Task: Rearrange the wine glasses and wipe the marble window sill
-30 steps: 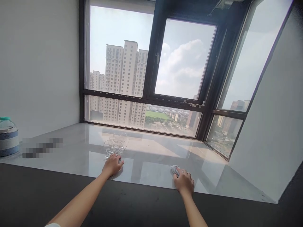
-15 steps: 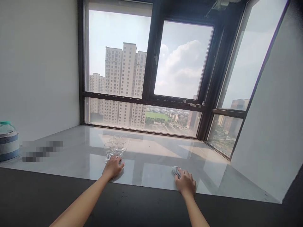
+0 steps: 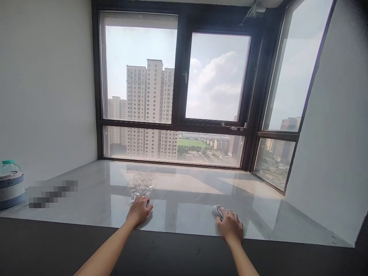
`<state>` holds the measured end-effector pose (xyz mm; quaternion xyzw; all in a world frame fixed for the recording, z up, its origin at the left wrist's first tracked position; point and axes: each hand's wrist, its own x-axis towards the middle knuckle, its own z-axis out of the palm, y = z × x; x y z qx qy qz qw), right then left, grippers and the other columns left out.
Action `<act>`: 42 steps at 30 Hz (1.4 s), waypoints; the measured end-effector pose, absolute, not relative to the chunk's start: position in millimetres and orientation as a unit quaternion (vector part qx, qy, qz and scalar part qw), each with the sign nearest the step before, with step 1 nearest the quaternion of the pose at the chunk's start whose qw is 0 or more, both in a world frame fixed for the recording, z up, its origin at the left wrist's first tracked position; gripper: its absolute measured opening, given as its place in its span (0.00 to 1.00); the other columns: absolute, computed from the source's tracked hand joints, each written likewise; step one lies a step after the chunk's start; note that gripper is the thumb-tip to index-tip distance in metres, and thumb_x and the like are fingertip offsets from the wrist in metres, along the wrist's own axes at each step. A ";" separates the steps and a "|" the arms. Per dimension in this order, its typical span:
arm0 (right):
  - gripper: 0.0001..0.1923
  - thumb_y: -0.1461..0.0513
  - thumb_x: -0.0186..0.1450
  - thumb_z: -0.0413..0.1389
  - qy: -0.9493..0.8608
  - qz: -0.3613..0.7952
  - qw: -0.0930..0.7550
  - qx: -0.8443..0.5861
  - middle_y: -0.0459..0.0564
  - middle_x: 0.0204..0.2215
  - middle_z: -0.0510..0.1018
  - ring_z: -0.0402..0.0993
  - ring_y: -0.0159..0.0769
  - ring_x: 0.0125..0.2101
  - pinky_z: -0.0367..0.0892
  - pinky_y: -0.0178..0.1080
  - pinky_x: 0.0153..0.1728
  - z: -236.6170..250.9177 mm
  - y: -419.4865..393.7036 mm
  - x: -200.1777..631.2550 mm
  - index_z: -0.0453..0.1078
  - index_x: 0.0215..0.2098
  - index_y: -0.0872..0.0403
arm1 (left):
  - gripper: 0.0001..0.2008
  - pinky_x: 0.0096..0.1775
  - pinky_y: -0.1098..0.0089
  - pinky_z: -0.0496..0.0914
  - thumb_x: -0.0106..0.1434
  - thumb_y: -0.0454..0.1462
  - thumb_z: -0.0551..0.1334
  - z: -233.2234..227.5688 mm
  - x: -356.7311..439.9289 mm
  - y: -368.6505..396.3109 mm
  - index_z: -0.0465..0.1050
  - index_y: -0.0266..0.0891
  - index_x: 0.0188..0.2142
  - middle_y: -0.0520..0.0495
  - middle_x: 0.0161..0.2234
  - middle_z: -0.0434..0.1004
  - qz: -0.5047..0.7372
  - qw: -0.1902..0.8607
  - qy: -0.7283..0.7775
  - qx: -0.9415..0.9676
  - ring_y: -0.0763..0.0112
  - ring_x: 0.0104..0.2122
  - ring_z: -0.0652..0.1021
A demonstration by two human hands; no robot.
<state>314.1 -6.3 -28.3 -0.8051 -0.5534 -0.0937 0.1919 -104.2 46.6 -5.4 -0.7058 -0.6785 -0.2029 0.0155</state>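
Glasses [image 3: 140,183] – small cluster of clear stemmed ones, upright, standing on the pale glossy surface [image 3: 184,191] in front of the window [image 3: 175,92]. Left hand [image 3: 139,210] sits just in front of the cluster, at the near edge of the group; palm down, fingers [image 3: 146,204] curled loosely forward toward the nearest stem. Something small shows at the fingertips, but can't tell whether they actually grip a glass or only rest beside it – too small and partly hidden by the hand.

Right hand [image 3: 230,225] well apart from the left, over on the right side of the surface, near its front edge. It lies flat on a crumpled grey-white cloth [image 3: 217,211], fingers spread over it and pressing it down rather than clenched; a bit of cloth pokes out past the fingertips on the far side. Cloth touches the surface.

Both forearms reach in from the bottom of the view across a dark band along the front of the surface.

Far left, by the white wall: a large plastic water jug [image 3: 10,184] w/ a green cap, blue-and-white wrap round its body. Next to it a blurred-out patch, contents not readable.

Window has a dark frame, several panes; tall apartment blocks [image 3: 151,107] and cloudy sky outside. Sunlight throws bright patches and frame shadows across the surface between the two hands.
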 end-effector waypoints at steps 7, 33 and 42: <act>0.24 0.57 0.64 0.48 -0.553 -0.089 0.191 -0.806 0.52 0.56 0.70 0.64 0.44 0.54 0.58 0.46 0.52 -26.6 -7.2 314.1 0.70 0.56 0.45 | 0.18 0.52 0.58 0.61 0.64 0.47 0.54 -6.4 -104.2 48.2 0.74 0.41 0.45 0.38 0.49 0.71 -0.199 0.017 -0.681 -0.704 0.52 0.54 0.67; 0.23 0.58 0.64 0.48 -0.555 -0.084 0.199 -0.803 0.52 0.55 0.71 0.64 0.45 0.53 0.58 0.46 0.52 -24.1 -7.9 313.1 0.71 0.56 0.46 | 0.16 0.50 0.60 0.62 0.64 0.46 0.53 -11.1 -107.5 51.8 0.73 0.41 0.42 0.39 0.45 0.72 -0.215 0.028 -0.669 -0.711 0.54 0.51 0.69; 0.23 0.58 0.63 0.48 -0.558 -0.088 0.204 -0.800 0.52 0.54 0.71 0.65 0.44 0.52 0.58 0.46 0.51 -26.2 -6.1 315.2 0.71 0.55 0.45 | 0.17 0.50 0.60 0.62 0.64 0.47 0.53 -12.5 -108.3 54.1 0.74 0.40 0.42 0.38 0.45 0.72 -0.217 0.023 -0.668 -0.711 0.53 0.51 0.69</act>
